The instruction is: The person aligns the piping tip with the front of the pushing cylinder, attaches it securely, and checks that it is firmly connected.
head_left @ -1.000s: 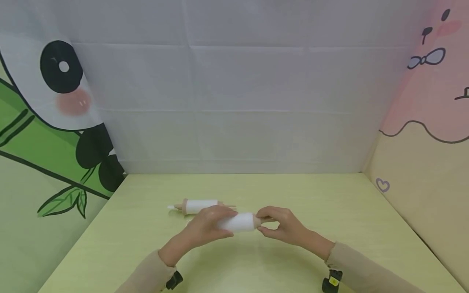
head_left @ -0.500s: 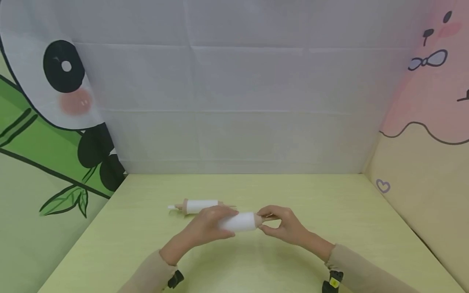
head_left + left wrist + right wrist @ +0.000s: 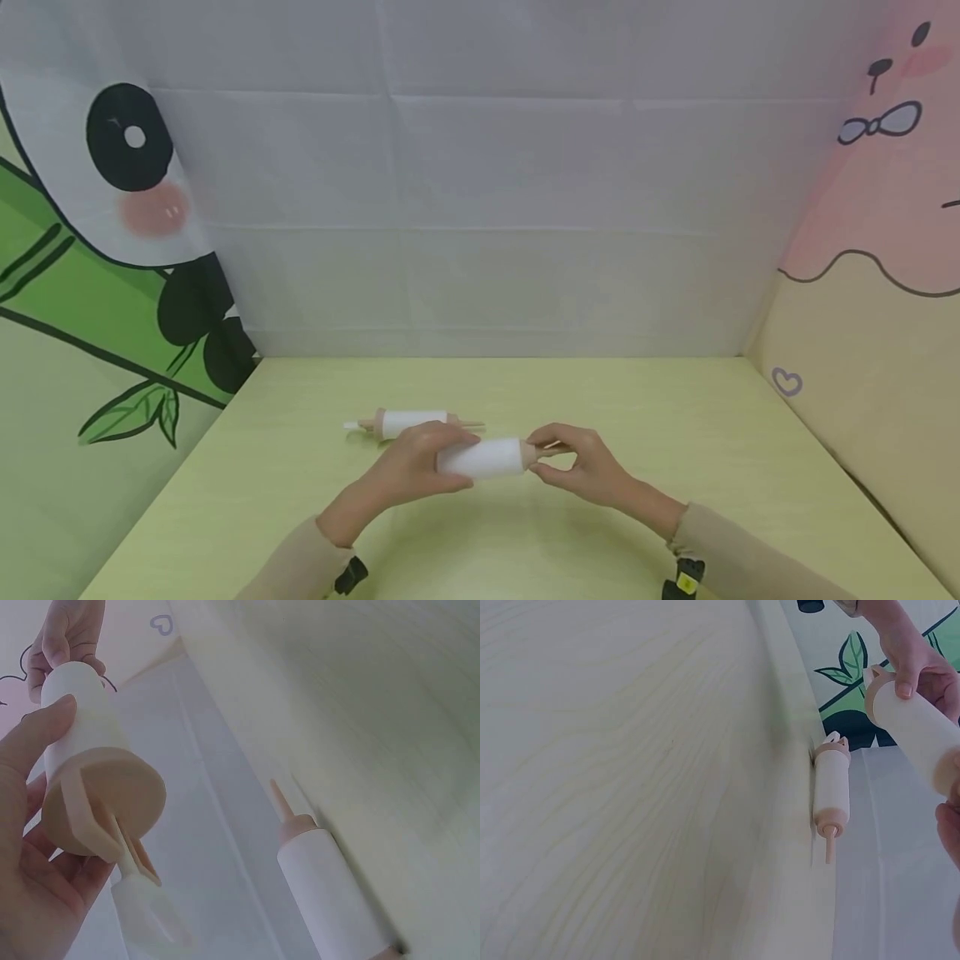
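A white syringe-like tube with peach-coloured ends is held above the table, roughly level. My left hand grips its barrel from the left side. With thumb and fingers, my right hand pinches the narrow peach tip at the other end. In the left wrist view, the tube's wide peach flange faces the camera, with a peach bracket and a whitish translucent piece sticking out. A second, similar tube lies behind my left hand, which partly covers it in the head view.
The pale yellow wood-look table runs back to a grey-white cloth. Printed cartoon panels stand on both sides, green with leaves at left and pink-beige at right.
My left hand has slid slightly left along the tube, uncovering more of the white barrel. My right hand stays at the tip with little movement. The second tube lies still.
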Motion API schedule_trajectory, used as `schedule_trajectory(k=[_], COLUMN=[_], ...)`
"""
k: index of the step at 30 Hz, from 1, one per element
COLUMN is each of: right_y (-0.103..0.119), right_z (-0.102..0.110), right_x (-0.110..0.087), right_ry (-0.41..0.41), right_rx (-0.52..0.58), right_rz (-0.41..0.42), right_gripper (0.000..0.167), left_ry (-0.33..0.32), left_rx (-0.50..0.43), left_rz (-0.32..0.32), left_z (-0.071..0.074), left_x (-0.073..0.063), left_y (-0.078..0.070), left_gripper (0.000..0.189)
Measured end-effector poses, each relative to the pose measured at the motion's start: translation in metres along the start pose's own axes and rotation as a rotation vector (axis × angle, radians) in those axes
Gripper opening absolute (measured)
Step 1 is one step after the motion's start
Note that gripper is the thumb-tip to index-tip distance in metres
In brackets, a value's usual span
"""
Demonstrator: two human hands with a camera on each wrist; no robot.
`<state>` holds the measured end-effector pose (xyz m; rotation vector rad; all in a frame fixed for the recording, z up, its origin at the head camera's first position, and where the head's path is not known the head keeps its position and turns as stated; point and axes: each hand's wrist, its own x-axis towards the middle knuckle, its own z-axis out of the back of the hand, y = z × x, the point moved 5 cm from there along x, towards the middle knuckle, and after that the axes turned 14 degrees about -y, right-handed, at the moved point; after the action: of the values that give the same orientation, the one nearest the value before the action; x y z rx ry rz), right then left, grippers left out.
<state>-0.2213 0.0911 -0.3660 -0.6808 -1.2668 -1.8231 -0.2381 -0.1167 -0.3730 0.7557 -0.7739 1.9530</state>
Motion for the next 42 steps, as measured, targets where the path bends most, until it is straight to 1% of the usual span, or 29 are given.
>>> schedule_trajectory(k=[4,8,14,19,22,25,29,32,35,40,42], right_y=[0.0,-0.002,-0.004,-0.005,-0.005,-0.005,-0.005,-0.007,-0.008,-0.01,-0.012], right_z=[-0.001,-0.002,-0.002,-0.002,0.0,0.003,0.008,0.012,0.015,0.019,0.02], right_x=[0.0,-0.002,-0.004,-0.007,-0.009,-0.011,-0.012,-0.013,-0.014,-0.015,-0.017], right_ry=[-0.004,-0.005,-0.01,-0.001,0.009,0.007,-0.005,-0.01,-0.013,-0.008,-0.003], right_rx=[-0.006,0.001,0.0,-0.022,-0.041,-0.068,-0.095,-0.101,-0.119,-0.139,-0.143], right_rz=[0.0,0.015,0.002,0.006,-0.001,-0.004,0.013,0.019,0.006,-0.031,-0.044], right_gripper=[0.027,0.028,0.028,0.035,0.039,0.04,0.04,0.04,0.039,0.038,0.037], left_ry=[0.025,0.05,0.051,0.082,0.111,0.131,0.127,0.126,0.141,0.231,0.281], left_rx=[0.035,0.064,0.083,0.113,0.143,0.16,0.196,0.219,0.224,0.211,0.189], left_rz=[0.021,0.03,0.033,0.067,0.095,0.114,0.127,0.156,0.187,0.288,0.349], left_z=[0.0,-0.004,-0.008,-0.007,-0.004,0.0,0.006,0.011,0.017,0.019,0.019], left_x=[0.0,-0.003,-0.008,-0.011,-0.016,-0.023,-0.036,-0.048,-0.055,-0.062,-0.065], left_y=[0.0,0.001,0.004,0.006,0.008,0.012,0.022,0.029,0.036,0.05,0.055], left_gripper=[0.047,0.049,0.048,0.046,0.044,0.043,0.042,0.042,0.042,0.041,0.04])
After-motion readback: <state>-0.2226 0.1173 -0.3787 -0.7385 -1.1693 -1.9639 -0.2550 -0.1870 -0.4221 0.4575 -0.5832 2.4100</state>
